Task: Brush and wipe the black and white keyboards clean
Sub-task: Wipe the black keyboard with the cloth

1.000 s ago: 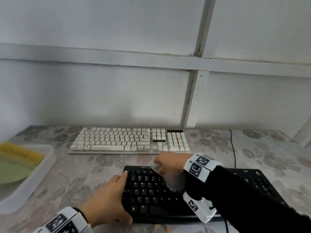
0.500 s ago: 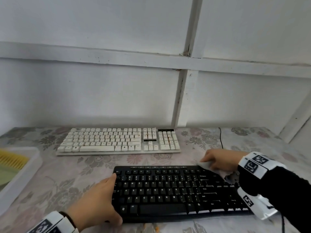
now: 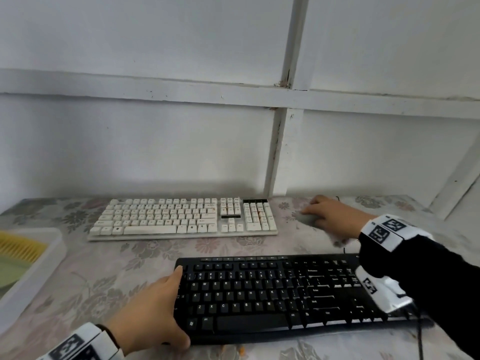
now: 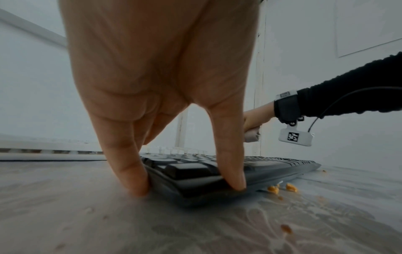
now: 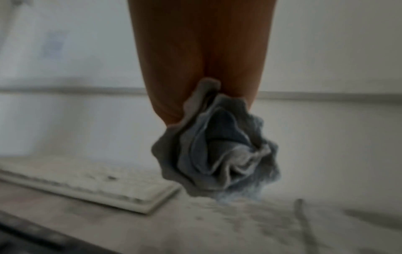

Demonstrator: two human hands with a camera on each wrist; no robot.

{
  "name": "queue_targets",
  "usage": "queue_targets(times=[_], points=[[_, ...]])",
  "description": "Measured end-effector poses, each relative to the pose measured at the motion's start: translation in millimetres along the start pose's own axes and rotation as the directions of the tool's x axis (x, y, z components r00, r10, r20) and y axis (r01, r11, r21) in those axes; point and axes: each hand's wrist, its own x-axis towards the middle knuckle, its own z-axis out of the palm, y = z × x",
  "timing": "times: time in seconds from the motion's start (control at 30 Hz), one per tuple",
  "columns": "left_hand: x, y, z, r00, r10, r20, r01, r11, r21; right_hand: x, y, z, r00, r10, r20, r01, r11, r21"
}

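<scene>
Black keyboard (image 3: 275, 294) steadied near table edge; cloth carried toward white keyboard (image 3: 181, 216).

Black plastic full-size keyboard lies nearest the person on the floral-patterned tablecloth (image 3: 104, 276), with the left hand (image 3: 153, 313) clasping its left end, thumb on the front edge. White keyboard lies just behind it, against the wall. Right hand (image 3: 335, 216) clutches a bunched grey-blue cloth (image 5: 217, 151) on the tablecloth just right of the white keyboard. Orange crumbs (image 4: 282, 188) remain beside the black keyboard's front edge. Judgement: wiping of the white keyboard is not yet done. Yellow-bristled brush (image 3: 20, 246) rests in a white tray (image 3: 36, 279) at left.
</scene>
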Motion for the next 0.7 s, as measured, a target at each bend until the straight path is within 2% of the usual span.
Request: queue_targets(times=[0.1, 0.17, 0.27, 0.37, 0.43, 0.53, 0.7], points=[[0.1, 1.0, 0.0, 1.0, -0.016, 0.013, 0.015, 0.999, 0.039, 3.6, -60.6, 7.2, 0.992, -0.053, 0.112, 0.033, 0.984, 0.174], [0.7, 1.3, -2.1, 0.999, -0.03, 0.034, 0.029, 0.999, 0.03, 8.6, -99.9, 18.5, 0.969, -0.164, 0.186, 0.115, 0.961, 0.25], [0.9, 2.7, -5.1, 1.0, -0.006, 0.026, 0.006, 1.0, -0.022, 18.8, -147.0, 34.0, 0.926, -0.318, 0.203, 0.284, 0.942, 0.178], [0.8, 1.1, -5.0, 0.999, 0.026, 0.024, -0.024, 0.998, -0.062, 24.7, -180.9, 46.4, 0.887, -0.382, 0.261, 0.38, 0.923, 0.062], [1.3, -1.4, -4.1, 0.999, 0.037, 0.009, -0.036, 0.996, -0.08, 27.4, -190.9, 52.1, 0.871, -0.383, 0.308, 0.414, 0.91, -0.038], [2.2, -2.9, -2.5, 0.999, 0.039, -0.01, -0.04, 0.993, -0.113, 27.1, -187.9, 55.2, 0.872, -0.368, 0.324, 0.411, 0.908, -0.076], [4.6, -4.5, -0.8, 0.999, 0.03, -0.018, -0.033, 0.992, -0.125, 15.3, -147.7, 47.0, 0.899, -0.293, 0.326, 0.301, 0.953, 0.028]])
